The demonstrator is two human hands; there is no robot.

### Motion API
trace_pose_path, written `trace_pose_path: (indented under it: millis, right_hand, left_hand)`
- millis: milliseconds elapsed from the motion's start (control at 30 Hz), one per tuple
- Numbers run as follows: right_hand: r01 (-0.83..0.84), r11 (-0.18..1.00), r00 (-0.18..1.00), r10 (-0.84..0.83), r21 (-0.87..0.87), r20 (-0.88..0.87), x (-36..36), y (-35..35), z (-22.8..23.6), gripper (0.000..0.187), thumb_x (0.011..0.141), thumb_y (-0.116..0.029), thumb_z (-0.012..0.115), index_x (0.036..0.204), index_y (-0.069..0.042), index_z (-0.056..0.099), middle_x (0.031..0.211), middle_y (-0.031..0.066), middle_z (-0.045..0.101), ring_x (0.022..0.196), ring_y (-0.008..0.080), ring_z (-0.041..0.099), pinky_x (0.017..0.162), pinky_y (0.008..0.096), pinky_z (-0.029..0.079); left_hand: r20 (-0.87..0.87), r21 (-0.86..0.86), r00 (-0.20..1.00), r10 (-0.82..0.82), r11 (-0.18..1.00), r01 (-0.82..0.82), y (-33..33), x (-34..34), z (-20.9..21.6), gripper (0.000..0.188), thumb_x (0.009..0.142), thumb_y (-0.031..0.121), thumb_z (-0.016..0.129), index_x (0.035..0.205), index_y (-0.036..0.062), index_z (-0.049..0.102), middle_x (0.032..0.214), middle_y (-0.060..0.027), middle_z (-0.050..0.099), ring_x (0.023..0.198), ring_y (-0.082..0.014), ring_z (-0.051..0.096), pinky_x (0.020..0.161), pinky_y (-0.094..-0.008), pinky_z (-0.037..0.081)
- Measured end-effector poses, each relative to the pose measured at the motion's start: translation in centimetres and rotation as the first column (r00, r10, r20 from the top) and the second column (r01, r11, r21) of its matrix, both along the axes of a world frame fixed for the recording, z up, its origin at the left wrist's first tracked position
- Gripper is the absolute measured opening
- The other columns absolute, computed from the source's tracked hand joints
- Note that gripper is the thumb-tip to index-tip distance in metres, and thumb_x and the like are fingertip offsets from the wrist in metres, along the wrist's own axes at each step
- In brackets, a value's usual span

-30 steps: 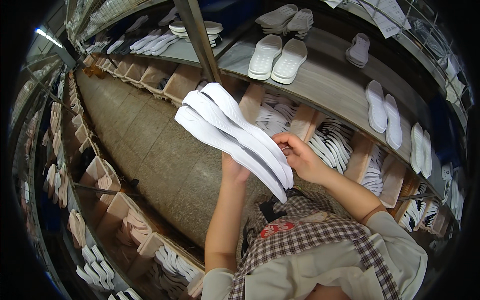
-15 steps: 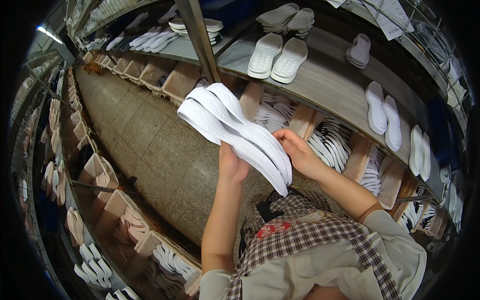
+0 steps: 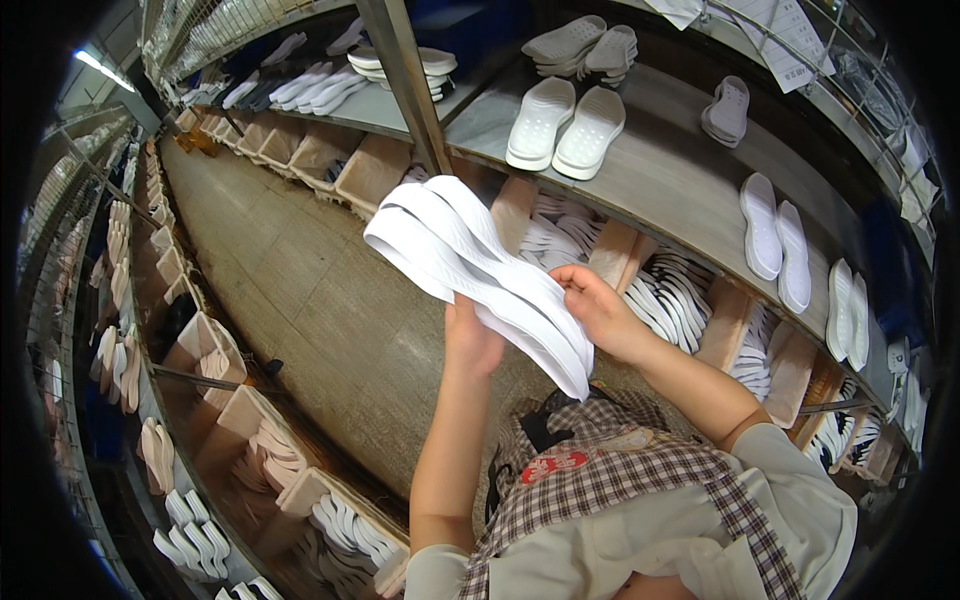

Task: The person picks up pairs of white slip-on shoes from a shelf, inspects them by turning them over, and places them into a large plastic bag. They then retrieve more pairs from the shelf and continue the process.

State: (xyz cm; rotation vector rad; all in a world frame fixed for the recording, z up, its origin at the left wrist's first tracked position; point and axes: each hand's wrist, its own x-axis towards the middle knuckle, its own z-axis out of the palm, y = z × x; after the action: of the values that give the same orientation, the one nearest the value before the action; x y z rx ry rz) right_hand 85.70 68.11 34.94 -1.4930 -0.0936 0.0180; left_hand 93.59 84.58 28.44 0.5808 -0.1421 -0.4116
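White soles clamped in both hands' grip, left hand, right hand, above open aisle floor.

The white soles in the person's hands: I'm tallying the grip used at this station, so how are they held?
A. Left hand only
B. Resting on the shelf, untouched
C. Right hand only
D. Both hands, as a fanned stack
D: the left hand grips the white soles from below and the right hand holds their near edge, up in front of the shelf.

Grey shelf carries white slipper pair, grey sole, white sole pairs.
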Motion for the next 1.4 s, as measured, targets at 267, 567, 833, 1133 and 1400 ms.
trace_pose_path:
  millis: [267, 567, 833, 1133, 1400]
  right_hand:
    - [-0.106, 0.905, 0.979, 0.167, -0.413, 0.114, 1.0, -0.4, 2.1, 0.077, 0.079, -0.029, 0.069, 0.138, 0.001, 0.030, 0.135, 0.0202, 0.034, 0.126, 0.0305, 0.034, 0.105, 0.0378, 0.029]
    - [-0.191, 0.843, 0.965, 0.254, -0.503, 0.061, 0.4, -1.0, 1.5, 0.099, 0.067, -0.031, 0.080, 0.139, 0.005, 0.022, 0.139, 0.0237, 0.030, 0.130, 0.0342, 0.030, 0.107, 0.0388, 0.026]
    - [-0.214, 0.900, 0.964, 0.257, -0.379, 0.066, 0.3, -1.6, 0.5, 0.096, 0.066, -0.024, 0.078, 0.138, 0.002, 0.020, 0.136, 0.0250, 0.031, 0.129, 0.0360, 0.029, 0.108, 0.0406, 0.025]
    - [0.347, 0.747, 0.723, 0.172, -0.568, 0.669, 2.8, -1.8, -0.3, 0.084, 0.063, -0.006, 0.074, 0.134, -0.008, 0.030, 0.133, 0.0151, 0.039, 0.123, 0.0368, 0.036, 0.103, 0.0451, 0.033]
    - [-0.192, 0.972, 0.934, 0.223, -0.132, 0.280, 1.7, -4.0, 0.0, 0.037, 0.084, -0.001, 0.046, 0.120, -0.003, 0.057, 0.140, 0.0113, 0.039, 0.127, 0.0272, 0.039, 0.104, 0.0380, 0.033]
  left_hand:
    - [0.175, 0.106, 0.984, 0.036, 0.993, -0.055, -0.5, -1.1, 2.0, 0.059, 0.094, 0.029, 0.053, 0.139, 0.0013, 0.026, 0.138, -0.0099, 0.038, 0.125, -0.0235, 0.040, 0.103, -0.0382, 0.035]
    - [0.404, 0.378, 0.915, 0.020, 0.907, -0.186, 0.6, -1.1, 2.2, 0.055, 0.086, 0.016, 0.062, 0.133, -0.0005, 0.038, 0.130, -0.0110, 0.047, 0.117, -0.0225, 0.048, 0.097, -0.0361, 0.041]
    - [0.509, 0.551, 0.850, -0.133, 0.809, -0.203, 1.3, -0.2, 1.3, 0.059, 0.086, 0.024, 0.063, 0.135, 0.0035, 0.037, 0.132, -0.0107, 0.046, 0.121, -0.0230, 0.045, 0.099, -0.0363, 0.040]
    - [0.325, 0.415, 0.942, -0.085, 0.908, -0.061, -0.7, -2.8, 3.9, 0.045, 0.091, 0.017, 0.055, 0.130, 0.0011, 0.041, 0.122, -0.0113, 0.052, 0.108, -0.0185, 0.052, 0.090, -0.0282, 0.046]
    - [-0.104, -0.067, 0.977, -0.184, 0.982, 0.178, 0.4, -3.6, 4.6, 0.050, 0.092, 0.010, 0.049, 0.137, 0.0026, 0.029, 0.128, -0.0165, 0.046, 0.112, -0.0255, 0.054, 0.089, -0.0357, 0.050]
